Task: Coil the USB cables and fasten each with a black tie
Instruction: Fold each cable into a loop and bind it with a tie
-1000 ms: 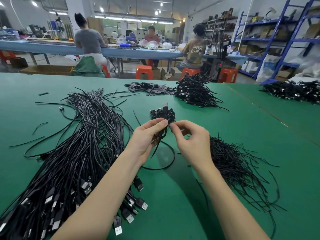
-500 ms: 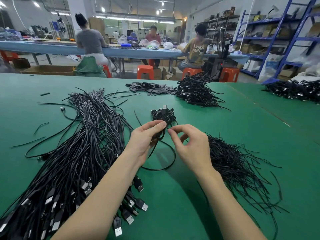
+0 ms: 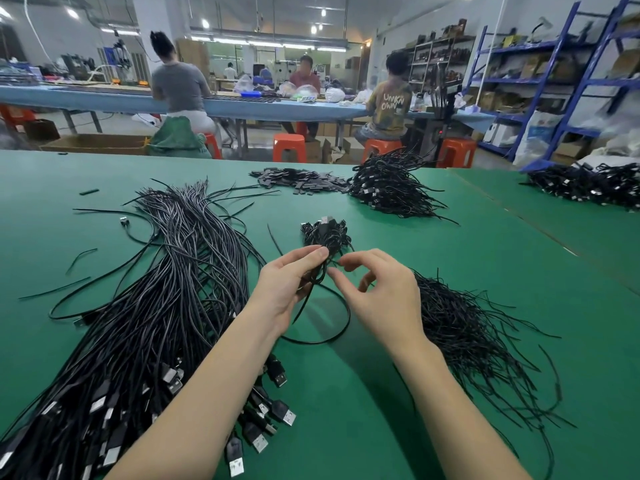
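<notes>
a coiled usb cable (image 3: pixel 325 237) is gripped by the left hand (image 3: pixel 287 289) above the green counter (image 3: pixel 485 258); a thin black tie (image 3: pixel 337 264) is pinched by the right hand (image 3: pixel 384 299).

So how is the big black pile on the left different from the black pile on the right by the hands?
The left pile is thick USB cables with metal plugs at the near end; the right pile is thin ties with no plugs that I can see. The left pile is bigger and its cables lie roughly parallel, while the right pile is a loose tangle. Both are black and lie on the green table.
</notes>
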